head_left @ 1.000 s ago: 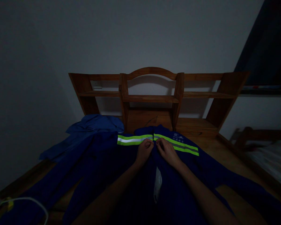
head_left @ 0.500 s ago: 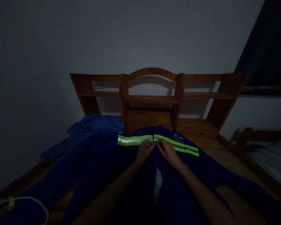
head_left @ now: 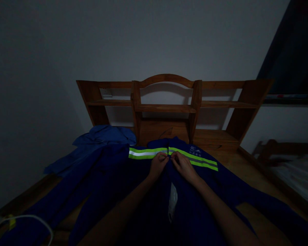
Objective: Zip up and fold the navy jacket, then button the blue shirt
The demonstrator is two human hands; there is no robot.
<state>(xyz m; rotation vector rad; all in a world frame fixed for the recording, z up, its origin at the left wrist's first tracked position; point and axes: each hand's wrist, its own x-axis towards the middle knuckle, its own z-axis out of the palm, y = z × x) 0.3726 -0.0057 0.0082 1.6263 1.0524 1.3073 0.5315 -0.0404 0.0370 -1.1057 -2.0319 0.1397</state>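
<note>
The dark blue work jacket (head_left: 113,177) lies flat on the wooden worktop (head_left: 248,171), long axis running near to far, collar toward the far shelf unit (head_left: 166,106). A yellow-green reflective band (head_left: 146,153) crosses its chest left to right, split at the front opening. My left hand (head_left: 157,165) and right hand (head_left: 184,164) each pinch one front edge at the band, fingertips nearly touching.

Single head-worn view, looking forward and down, close over the bed (head_left: 246,171), facing the wooden headboard (head_left: 166,106)
</note>
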